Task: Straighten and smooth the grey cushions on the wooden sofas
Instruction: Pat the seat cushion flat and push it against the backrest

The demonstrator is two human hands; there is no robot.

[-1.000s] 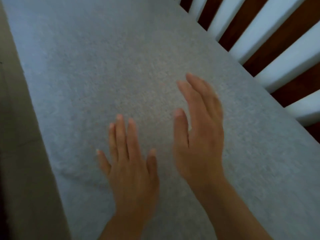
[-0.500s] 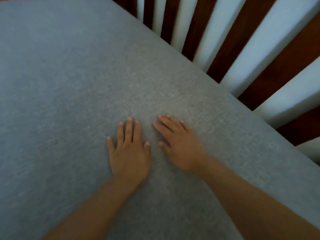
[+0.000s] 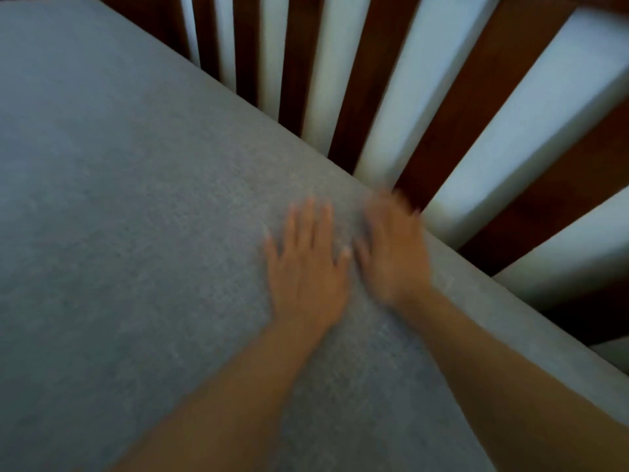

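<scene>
A: How will your cushion (image 3: pixel 129 212) handle?

B: Soft and yielding, I'd judge, with a grainy cloth cover that drags under a palm rather than slips. It lies flat on the sofa seat, its far edge against the slats (image 3: pixel 343 80). Don't pinch it; press with flat palms and sweep toward the edges.

A: And your grip?

B: Your left hand (image 3: pixel 306 267) lies flat on the cushion, fingers straight and slightly spread, holding nothing. Your right hand (image 3: pixel 391 253) sits just beside it, near the far edge. It's blurred, but looks flat and open too, fingertips close to the slats.
</scene>
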